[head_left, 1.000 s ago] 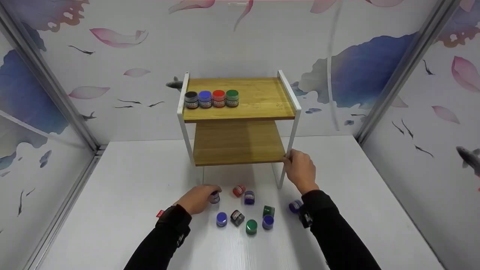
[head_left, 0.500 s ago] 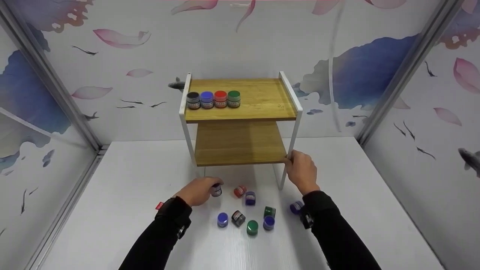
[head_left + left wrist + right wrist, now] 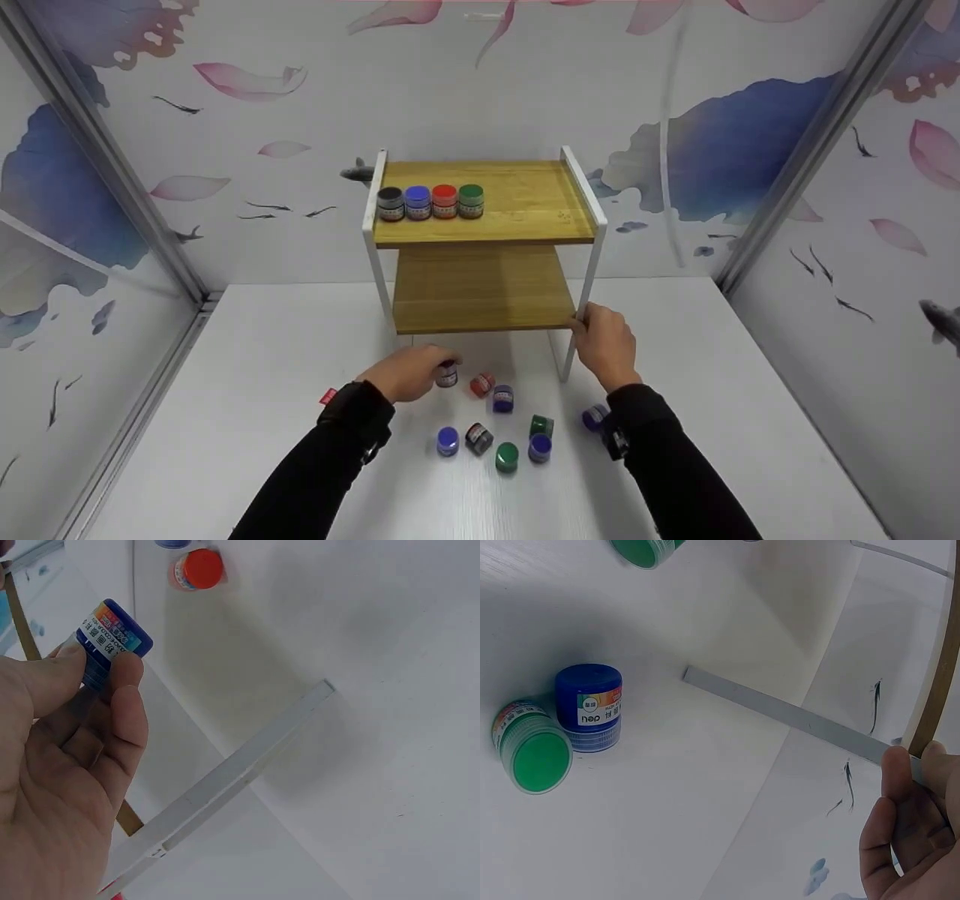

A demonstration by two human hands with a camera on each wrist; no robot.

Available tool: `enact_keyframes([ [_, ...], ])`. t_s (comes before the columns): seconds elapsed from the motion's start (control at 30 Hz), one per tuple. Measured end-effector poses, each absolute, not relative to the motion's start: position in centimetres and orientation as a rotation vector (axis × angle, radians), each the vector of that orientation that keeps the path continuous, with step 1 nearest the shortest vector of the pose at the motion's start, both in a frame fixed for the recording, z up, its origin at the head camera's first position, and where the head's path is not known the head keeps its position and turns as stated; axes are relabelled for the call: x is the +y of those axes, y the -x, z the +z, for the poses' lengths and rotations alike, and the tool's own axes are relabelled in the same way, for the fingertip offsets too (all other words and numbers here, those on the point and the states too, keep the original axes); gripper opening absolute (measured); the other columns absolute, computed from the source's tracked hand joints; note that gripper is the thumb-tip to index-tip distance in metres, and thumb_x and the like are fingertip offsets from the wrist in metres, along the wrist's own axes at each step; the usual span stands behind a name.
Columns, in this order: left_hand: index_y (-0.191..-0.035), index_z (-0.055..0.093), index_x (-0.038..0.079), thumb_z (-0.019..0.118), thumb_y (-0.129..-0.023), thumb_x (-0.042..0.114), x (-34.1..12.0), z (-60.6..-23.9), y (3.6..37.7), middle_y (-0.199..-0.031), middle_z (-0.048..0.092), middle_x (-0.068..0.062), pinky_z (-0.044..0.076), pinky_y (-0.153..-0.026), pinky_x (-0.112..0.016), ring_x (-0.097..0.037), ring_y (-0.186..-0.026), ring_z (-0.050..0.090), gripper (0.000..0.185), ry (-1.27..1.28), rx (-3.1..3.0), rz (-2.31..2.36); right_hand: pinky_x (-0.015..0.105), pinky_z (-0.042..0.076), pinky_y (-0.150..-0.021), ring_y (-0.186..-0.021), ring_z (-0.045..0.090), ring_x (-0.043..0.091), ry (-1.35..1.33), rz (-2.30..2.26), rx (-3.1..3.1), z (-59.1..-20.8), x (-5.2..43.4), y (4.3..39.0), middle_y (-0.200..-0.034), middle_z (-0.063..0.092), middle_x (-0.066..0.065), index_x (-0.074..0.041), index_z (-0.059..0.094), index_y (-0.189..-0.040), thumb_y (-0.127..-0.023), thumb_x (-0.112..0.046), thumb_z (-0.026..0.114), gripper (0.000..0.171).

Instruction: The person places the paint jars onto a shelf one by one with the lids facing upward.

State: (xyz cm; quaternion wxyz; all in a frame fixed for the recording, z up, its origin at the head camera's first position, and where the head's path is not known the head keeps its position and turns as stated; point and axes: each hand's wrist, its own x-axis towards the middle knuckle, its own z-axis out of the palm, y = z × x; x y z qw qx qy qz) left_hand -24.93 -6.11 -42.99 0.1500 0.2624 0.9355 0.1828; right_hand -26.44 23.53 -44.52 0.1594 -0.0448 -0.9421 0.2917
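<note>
My left hand [image 3: 409, 373] pinches a small blue paint jar [image 3: 112, 641] between thumb and fingertips, in front of the rack's lower left; in the head view the fingers cover its top. A white-framed rack with two wooden shelves stands at the back. My right hand [image 3: 606, 345] grips its front right leg [image 3: 802, 718] at the corner of the lower shelf [image 3: 480, 289]. On the upper shelf [image 3: 532, 202], a black jar [image 3: 391, 204], a blue jar [image 3: 418, 202], a red jar [image 3: 445, 201] and a green jar [image 3: 471, 201] stand in a row at the left.
Several paint jars lie or stand on the white table [image 3: 285, 420] before the rack: a red jar [image 3: 482, 385], a dark jar [image 3: 479, 439], a green jar [image 3: 507, 457] and blue ones. One blue jar [image 3: 595, 417] is beside my right sleeve. Patterned panels [image 3: 480, 90] enclose the table.
My left hand has moved forward and to the right with the blue jar, towards the rack. The right hand keeps its grip on the leg. The head view has shifted slightly.
</note>
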Motion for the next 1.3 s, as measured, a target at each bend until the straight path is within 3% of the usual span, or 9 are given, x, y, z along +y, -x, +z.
enact_keyframes([
  [0.3, -0.13, 0.063, 0.014, 0.048, -0.101, 0.011, -5.0, -40.0, 25.0, -0.123, 0.067, -0.006, 0.046, -0.104, -0.041, -0.021, -0.116, 0.061, 0.032, -0.775, 2.663, 0.515, 0.04, 0.049, -0.059, -0.065, 0.064, 0.024, 0.131, 0.827, -2.695, -44.7, 23.6, 26.5, -0.075, 0.069, 0.011, -0.004, 0.068, -0.084, -0.092, -0.02, 0.067, 0.018],
  [0.83, -0.135, 0.058, 0.021, 0.05, -0.101, 0.012, -2.2, -35.3, 24.7, -0.13, 0.063, -0.002, 0.043, -0.107, -0.04, -0.019, -0.119, 0.057, 0.036, -0.82, 2.631, 0.4, 0.039, 0.047, -0.059, -0.066, 0.062, 0.024, 0.114, 0.823, -2.694, -44.7, 23.7, 26.7, -0.076, 0.068, 0.012, -0.002, 0.068, -0.084, -0.092, -0.016, 0.066, 0.016],
  [1.07, -0.133, 0.059, 0.021, 0.049, -0.101, 0.015, -1.3, -32.2, 24.7, -0.126, 0.063, -0.003, 0.048, -0.102, -0.038, -0.02, -0.107, 0.057, 0.034, -0.858, 2.633, 0.345, 0.036, 0.047, -0.059, -0.067, 0.062, 0.022, 0.121, 0.81, -2.696, -44.7, 23.6, 26.8, -0.078, 0.068, 0.011, -0.003, 0.068, -0.084, -0.092, -0.015, 0.065, 0.014],
  [1.3, -0.129, 0.061, 0.019, 0.051, -0.101, 0.017, -0.9, -28.7, 24.5, -0.123, 0.064, -0.004, 0.047, -0.102, -0.038, -0.02, -0.11, 0.058, 0.03, -0.953, 2.679, 0.313, 0.036, 0.046, -0.059, -0.067, 0.061, 0.022, 0.131, 0.813, -2.707, -44.7, 23.5, 26.7, -0.078, 0.068, 0.011, -0.003, 0.067, -0.085, -0.093, -0.015, 0.065, 0.015],
])
